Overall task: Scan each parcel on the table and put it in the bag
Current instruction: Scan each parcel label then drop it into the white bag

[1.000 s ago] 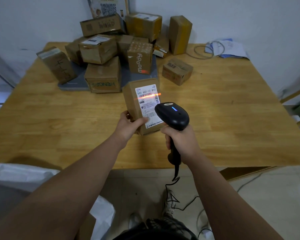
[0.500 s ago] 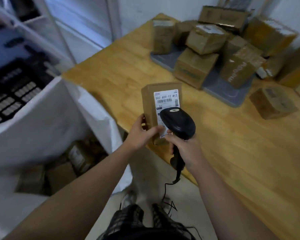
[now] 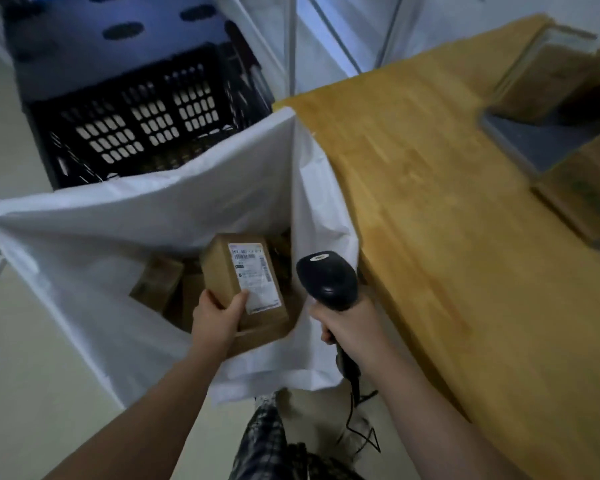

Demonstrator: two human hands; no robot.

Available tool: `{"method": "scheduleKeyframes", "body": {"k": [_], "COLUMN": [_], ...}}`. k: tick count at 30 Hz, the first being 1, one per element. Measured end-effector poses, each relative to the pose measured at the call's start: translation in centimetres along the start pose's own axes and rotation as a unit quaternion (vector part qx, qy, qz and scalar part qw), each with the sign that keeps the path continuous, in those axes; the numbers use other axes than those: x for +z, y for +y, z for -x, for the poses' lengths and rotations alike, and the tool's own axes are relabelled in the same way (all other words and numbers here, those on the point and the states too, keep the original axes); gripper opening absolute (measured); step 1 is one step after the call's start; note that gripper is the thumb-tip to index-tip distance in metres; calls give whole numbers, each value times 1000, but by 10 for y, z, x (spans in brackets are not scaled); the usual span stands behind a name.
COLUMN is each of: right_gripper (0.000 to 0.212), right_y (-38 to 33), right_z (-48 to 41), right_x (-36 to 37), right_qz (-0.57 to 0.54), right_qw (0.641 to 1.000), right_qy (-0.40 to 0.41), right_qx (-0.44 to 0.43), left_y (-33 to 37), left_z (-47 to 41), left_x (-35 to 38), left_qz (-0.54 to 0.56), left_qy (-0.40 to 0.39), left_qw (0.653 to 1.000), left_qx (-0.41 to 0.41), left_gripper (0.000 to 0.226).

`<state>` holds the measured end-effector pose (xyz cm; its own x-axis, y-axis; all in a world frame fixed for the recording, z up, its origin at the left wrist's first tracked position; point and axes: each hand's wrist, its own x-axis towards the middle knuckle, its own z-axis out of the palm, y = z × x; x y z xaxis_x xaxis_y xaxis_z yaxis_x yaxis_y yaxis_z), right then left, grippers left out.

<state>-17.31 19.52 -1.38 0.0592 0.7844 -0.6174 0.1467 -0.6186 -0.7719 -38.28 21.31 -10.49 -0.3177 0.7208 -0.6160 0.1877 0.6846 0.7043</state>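
Note:
My left hand point(image 3: 216, 317) grips a brown cardboard parcel point(image 3: 222, 268) with a white shipping label, holding it over the open mouth of a large white bag point(image 3: 94, 237) left of the table. Several other brown parcels point(image 3: 158, 282) lie at the bottom of the bag. My right hand point(image 3: 347, 327) holds a black barcode scanner point(image 3: 328, 278) upright just right of the bag's edge, with its cable hanging toward the floor. No scan beam shows.
The wooden table point(image 3: 447, 209) fills the right side, carrying a grey mat point(image 3: 541, 140) and blurred parcels point(image 3: 582, 192) at the far right. A black slotted crate point(image 3: 142, 123) stands behind the bag. A dark cable point(image 3: 357, 420) trails on the pale floor.
The view has swung left from the table to the bag. My left hand carried the labelled parcel off the table and over the bag's opening; the scanner beam is off.

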Motion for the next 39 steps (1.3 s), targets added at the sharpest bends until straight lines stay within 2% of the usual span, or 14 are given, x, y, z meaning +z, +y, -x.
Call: {"method": "scheduleKeyframes", "body": {"k": [1,3,4,6,8,9,11,14,19,22,25,29,34,39], "right_gripper": [29,28,28,26,23,21,19,18,17,15,15,15,17,31], "right_y": [-5,-10,-10,-6,1,5,13,23,24,15,7,-2,-15,-28], "right_z": [-12,-35,-48,-74,-98,-109,-127,-142,-143,-136,-124,-103,-72,-36], "right_x": [10,29,38,55,68,75,84,94,97,96,90,75,46,1], "right_qz": [3,3,6,13,15,15,12,15,22,27,16,6,-1,-17], "right_qw": [1000,999,998,997,996,995,994,992,992,993,994,995,994,983], "right_qy": [-12,-26,-29,-22,-6,0,9,18,19,25,35,62,97,184], "right_qx": [12,39,51,72,89,96,107,121,121,113,98,84,47,19], "left_y": [1,7,10,12,3,2,5,1,1,13,25,45,85,119], "left_z": [-21,-56,-71,-99,-131,-145,-167,-197,-196,-191,-174,-136,-78,-18], "left_x": [-6,-12,-13,-14,-8,-4,4,6,11,13,14,13,28,48], "left_qz": [-60,-243,-342,-481,-557,-582,-622,-640,-653,-673,-662,-622,-552,-488], "left_qy": [4,18,32,46,16,-3,-39,-35,-53,-56,-75,-65,-86,-98], "left_qw": [998,969,939,862,783,754,727,701,696,680,694,701,740,729], "left_qx": [-26,-29,5,154,275,304,288,312,293,287,273,344,375,469], "left_gripper": [96,96,89,86,89,88,79,59,55,56,54,55,59,54]}}
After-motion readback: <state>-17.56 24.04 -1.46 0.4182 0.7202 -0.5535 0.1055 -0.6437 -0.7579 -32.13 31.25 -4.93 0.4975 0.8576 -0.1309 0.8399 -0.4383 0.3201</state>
